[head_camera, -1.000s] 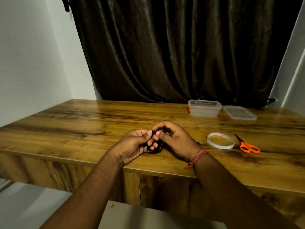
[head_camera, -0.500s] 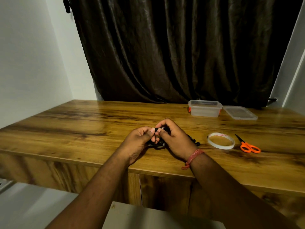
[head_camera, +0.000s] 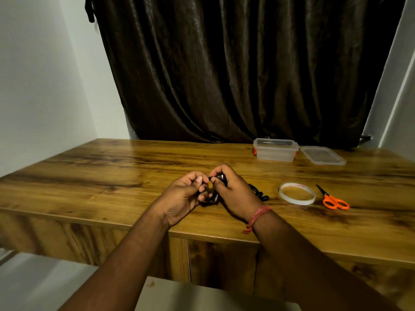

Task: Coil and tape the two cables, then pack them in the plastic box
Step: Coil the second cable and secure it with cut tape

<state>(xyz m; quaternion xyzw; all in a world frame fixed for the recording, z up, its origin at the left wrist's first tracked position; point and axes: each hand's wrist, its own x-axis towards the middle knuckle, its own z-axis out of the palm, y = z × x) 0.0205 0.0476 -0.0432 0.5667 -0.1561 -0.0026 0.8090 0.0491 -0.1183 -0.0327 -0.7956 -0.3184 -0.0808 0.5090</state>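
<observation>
My left hand [head_camera: 184,196] and my right hand [head_camera: 233,194] meet over the middle of the wooden table [head_camera: 107,176], both closed on a black cable [head_camera: 212,199]. Its metal plug end shows between my right thumb and fingers. More black cable [head_camera: 258,194] trails on the table to the right of my right wrist; whether it is the same cable or a second one I cannot tell. The clear plastic box [head_camera: 275,150] with orange clips stands open at the back right, its lid [head_camera: 322,155] lying beside it. A roll of clear tape [head_camera: 296,193] lies right of my hands.
Orange-handled scissors [head_camera: 332,199] lie right of the tape roll. A dark curtain [head_camera: 235,70] hangs behind the table, with white walls on both sides. The table's front edge runs just under my wrists.
My hands have shifted slightly away from me and upward on the table while working the cable; black cable now shows to the right of my right wrist.
</observation>
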